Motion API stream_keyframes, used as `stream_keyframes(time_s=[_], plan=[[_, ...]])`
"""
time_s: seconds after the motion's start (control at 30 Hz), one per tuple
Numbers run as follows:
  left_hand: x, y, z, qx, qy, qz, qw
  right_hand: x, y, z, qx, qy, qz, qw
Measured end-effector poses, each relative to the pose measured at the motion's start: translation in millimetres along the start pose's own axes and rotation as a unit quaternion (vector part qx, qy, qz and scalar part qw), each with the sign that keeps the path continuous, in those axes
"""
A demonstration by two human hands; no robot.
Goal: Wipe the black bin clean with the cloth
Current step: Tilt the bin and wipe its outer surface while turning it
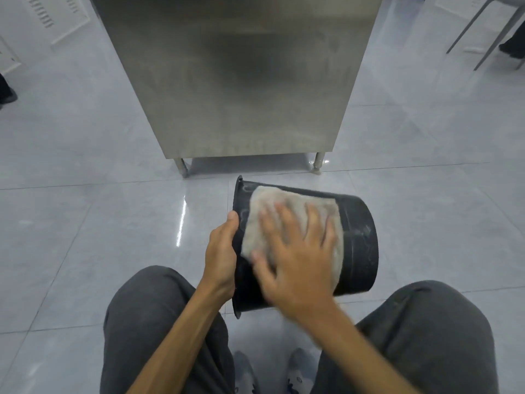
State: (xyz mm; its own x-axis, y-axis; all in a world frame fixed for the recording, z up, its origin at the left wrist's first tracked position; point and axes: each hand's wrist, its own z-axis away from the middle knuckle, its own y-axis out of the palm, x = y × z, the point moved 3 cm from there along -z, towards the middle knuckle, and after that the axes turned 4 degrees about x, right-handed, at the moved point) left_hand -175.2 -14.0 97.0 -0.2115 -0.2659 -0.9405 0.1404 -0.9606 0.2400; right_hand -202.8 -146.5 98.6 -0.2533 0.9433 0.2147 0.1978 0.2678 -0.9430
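Two grips working: left grip clenches the bin by its rim, holding it sideways between my knees so its wall faces me; right grip, flat and unclenched, presses the cloth on that wall.

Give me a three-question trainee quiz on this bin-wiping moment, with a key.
1. True or false: the black bin stands upright.
2. Which hand grips the bin's rim: A) left, B) right?
3. Fill in: the right hand presses the ____ flat against the bin's outer wall.

Key:
1. False: it is tipped on its side, with the rim to the left.
2. A: the left hand.
3. cloth.
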Motion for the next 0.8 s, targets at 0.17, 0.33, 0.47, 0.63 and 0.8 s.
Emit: stream_keyframes(time_s=[0.17,0.33,0.47,0.63,0.8], plan=[[-9,3,-5,-0.004,0.016,0.014,1.000,21,32,47,-0.060,-0.078,0.009,0.995],[-12,9,-7,0.026,0.050,0.014,0.998,12,-2,-1,-0.114,-0.044,0.039,0.992],[-13,3,-8,-0.002,0.071,-0.001,0.997,-19,-29,-71,-0.080,0.065,0.022,0.994],[-11,-12,-6,-0.046,0.064,-0.010,0.997,-89,-31,-127,0.060,0.200,-0.074,0.975],[-6,-9,-7,-0.010,0.056,-0.014,0.998,-113,-24,-120,0.039,0.244,-0.107,0.963]])
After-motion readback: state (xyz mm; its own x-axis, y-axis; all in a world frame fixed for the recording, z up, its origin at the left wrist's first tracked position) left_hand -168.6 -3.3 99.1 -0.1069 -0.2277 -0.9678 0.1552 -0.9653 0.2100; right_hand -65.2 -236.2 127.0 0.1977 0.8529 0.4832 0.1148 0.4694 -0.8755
